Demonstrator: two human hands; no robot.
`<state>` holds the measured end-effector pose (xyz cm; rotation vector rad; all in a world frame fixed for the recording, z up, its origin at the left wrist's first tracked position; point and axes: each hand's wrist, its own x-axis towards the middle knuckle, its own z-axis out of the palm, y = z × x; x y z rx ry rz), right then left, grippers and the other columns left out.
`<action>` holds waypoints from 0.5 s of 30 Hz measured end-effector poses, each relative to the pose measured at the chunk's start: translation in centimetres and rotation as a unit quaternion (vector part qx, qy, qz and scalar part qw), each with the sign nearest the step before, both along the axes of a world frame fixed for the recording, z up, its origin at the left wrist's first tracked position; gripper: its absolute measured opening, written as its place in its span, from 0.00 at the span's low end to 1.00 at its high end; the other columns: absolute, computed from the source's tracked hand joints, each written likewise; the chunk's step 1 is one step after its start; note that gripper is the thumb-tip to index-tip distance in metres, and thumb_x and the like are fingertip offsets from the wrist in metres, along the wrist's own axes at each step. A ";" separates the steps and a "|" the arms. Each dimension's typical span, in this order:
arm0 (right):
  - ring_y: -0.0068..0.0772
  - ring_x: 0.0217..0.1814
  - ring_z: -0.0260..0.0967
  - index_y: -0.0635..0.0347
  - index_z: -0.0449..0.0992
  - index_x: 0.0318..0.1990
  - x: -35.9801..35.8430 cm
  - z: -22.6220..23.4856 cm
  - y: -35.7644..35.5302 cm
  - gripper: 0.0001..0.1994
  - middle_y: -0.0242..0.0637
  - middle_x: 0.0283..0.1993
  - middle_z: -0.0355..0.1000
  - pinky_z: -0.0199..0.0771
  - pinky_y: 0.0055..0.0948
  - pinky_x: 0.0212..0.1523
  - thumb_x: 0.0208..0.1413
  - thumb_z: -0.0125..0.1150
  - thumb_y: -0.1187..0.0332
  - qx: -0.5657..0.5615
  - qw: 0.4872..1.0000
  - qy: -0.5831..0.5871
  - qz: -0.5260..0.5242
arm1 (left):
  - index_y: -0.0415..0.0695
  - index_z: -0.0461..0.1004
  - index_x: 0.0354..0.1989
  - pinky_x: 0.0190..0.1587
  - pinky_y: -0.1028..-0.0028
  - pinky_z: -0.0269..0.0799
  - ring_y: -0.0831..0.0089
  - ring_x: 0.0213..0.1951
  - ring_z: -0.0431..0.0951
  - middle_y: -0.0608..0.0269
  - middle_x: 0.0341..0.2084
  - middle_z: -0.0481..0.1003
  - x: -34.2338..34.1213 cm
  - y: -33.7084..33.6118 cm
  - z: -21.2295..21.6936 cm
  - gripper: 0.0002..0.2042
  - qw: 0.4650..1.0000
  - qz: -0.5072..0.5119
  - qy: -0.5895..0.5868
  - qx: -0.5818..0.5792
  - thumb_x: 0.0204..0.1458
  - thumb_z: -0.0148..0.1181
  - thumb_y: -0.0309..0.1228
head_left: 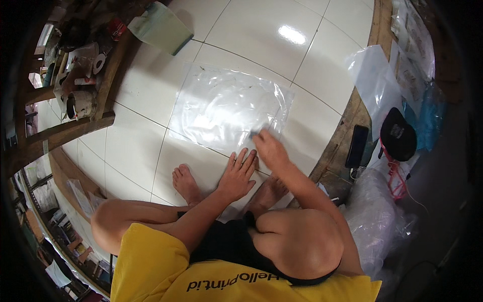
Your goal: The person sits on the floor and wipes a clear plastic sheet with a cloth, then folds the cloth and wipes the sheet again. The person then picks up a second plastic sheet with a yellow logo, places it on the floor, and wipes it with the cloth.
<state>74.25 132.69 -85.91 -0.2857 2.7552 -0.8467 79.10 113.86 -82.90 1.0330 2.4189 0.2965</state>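
A clear plastic sheet (226, 103), wrinkled and shiny, lies flat on the white tiled floor in front of my feet. My left hand (238, 175) rests palm down at the sheet's near edge, its fingers stretched out and apart. Just to the right, my right hand (269, 151) is closed over the sheet's near right part. A small greyish thing (254, 135) shows at its fingertips, too little of it visible to name. Glare covers much of the plastic.
A translucent tub (161, 28) stands on the floor at the far left, beside a cluttered wooden shelf (75, 128). Along the right lie a wooden beam (338, 151), a dark phone (357, 146), a black cap (398, 134) and a heap of clear plastic (372, 216).
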 end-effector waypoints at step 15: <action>0.56 0.53 0.72 0.59 0.73 0.50 -2.2 0.3 0.0 0.11 0.51 0.49 0.71 0.74 0.49 0.53 0.64 0.50 0.69 -0.019 0.999 -0.042 0.014 | 0.37 0.56 0.72 0.74 0.46 0.41 0.47 0.76 0.44 0.48 0.75 0.49 -0.3 -0.1 0.6 0.41 1.000 -0.003 0.004 -0.009 0.56 0.58 0.51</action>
